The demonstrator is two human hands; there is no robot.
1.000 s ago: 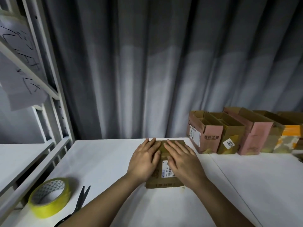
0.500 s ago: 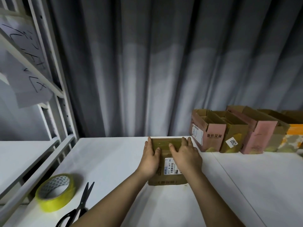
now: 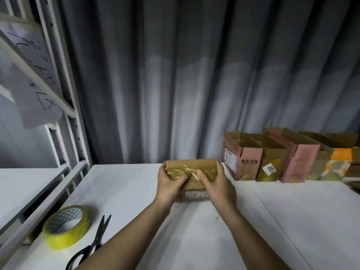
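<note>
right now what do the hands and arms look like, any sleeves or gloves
The left hand and right hand are bare: no gloves, and no rings or watch that can be seen. Both forearms are uncovered as far as the picture's edge, with no sleeves, bands or markings showing.

Right of the right hand (image 3: pixel 219 185), a white sticker (image 3: pixel 269 169) on an olive carton (image 3: pixel 272 155) reads 7020. The pink carton (image 3: pixel 250 171) between them shows four Chinese characters; the label (image 3: pixel 195 195) on the box (image 3: pixel 191 163) is blurred.

Left hand (image 3: pixel 169 183), right hand (image 3: pixel 217 185) grip taped cardboard box (image 3: pixel 191 168) on white table (image 3: pixel 292 221).
</note>
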